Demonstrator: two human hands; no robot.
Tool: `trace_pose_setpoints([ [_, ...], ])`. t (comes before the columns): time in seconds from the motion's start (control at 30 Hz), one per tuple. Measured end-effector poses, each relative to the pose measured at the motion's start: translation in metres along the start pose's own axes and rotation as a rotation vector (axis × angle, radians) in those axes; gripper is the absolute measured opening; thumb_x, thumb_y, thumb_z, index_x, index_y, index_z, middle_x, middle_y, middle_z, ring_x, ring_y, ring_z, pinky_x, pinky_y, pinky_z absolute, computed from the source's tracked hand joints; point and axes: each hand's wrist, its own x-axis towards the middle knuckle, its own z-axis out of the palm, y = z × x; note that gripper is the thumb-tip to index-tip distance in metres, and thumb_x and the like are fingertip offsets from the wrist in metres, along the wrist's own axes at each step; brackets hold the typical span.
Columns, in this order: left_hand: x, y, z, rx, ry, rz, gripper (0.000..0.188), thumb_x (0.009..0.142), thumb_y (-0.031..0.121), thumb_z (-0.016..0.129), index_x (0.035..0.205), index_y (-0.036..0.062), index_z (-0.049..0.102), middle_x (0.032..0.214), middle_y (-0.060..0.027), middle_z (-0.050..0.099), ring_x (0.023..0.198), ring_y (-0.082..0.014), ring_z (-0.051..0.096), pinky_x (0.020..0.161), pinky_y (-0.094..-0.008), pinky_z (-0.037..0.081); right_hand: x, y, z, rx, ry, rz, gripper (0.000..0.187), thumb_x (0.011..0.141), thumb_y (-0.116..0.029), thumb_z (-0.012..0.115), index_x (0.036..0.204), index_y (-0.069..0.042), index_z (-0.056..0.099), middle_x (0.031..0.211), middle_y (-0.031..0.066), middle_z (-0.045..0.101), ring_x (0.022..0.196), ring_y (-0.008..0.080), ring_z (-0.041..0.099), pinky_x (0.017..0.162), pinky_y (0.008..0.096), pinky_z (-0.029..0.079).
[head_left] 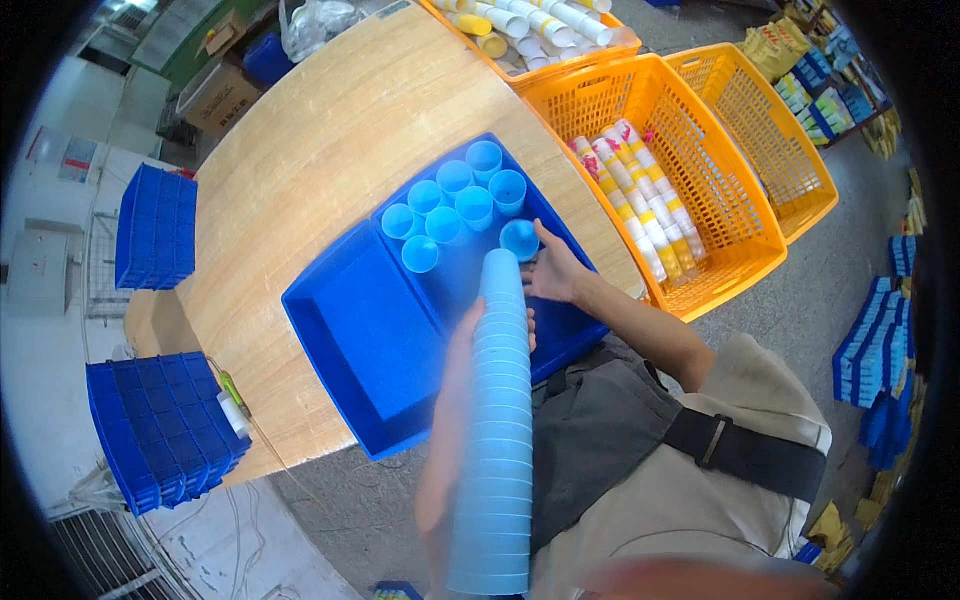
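Note:
My left hand (pixel 478 322) is wrapped round a long nested stack of light-blue plastic cups (pixel 492 430), which slants from the lower edge up to the blue tray. Beyond the stack's upper end, my right hand (pixel 556 268) holds a single blue cup (pixel 519 240) by its right side, fingers at the rim. That cup sits upright, slightly tilted, in the far compartment of the blue divided tray (pixel 375 325). Several more blue cups (pixel 474 207) stand mouth up beside it in rows. The stack hides part of my left fingers.
The tray lies on a wooden table (pixel 330 130), overhanging its near edge. Orange crates (pixel 735 200) at the right hold white and yellow rolls (pixel 645 200). Stacked blue bins (pixel 165 430) stand at the left, with a green-handled tool (pixel 231 388) beside them. A cardboard box (pixel 218 98) sits at the far left.

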Motion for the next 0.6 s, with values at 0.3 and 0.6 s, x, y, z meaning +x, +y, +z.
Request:
trace_pose_setpoints([
  [0.3,-0.017,0.005,-0.011,-0.041,0.133,-0.032,0.053,0.104,0.044,0.046,0.117,-0.0057,0.06,0.092,-0.0192,0.069,0.071,-0.0262,0.071,0.064,-0.0358,0.061,0.01,0.028,-0.002,-0.052,-0.17,0.143,0.045,0.1,-0.048,0.055,0.124,-0.009,0.056,0.116,0.0085,0.067,0.108,0.0252,0.06,0.103,0.0416,0.042],
  [0.6,-0.042,-0.001,-0.024,-0.043,0.122,0.035,0.058,0.104,0.047,0.044,0.12,-0.007,0.058,0.096,-0.0216,0.069,0.077,-0.028,0.071,0.066,-0.0363,0.061,0.002,0.048,0.018,-0.05,-0.364,0.151,0.061,0.1,-0.058,0.048,0.13,-0.006,0.053,0.128,0.0116,0.06,0.116,0.0281,0.055,0.104,0.0469,0.04],
])
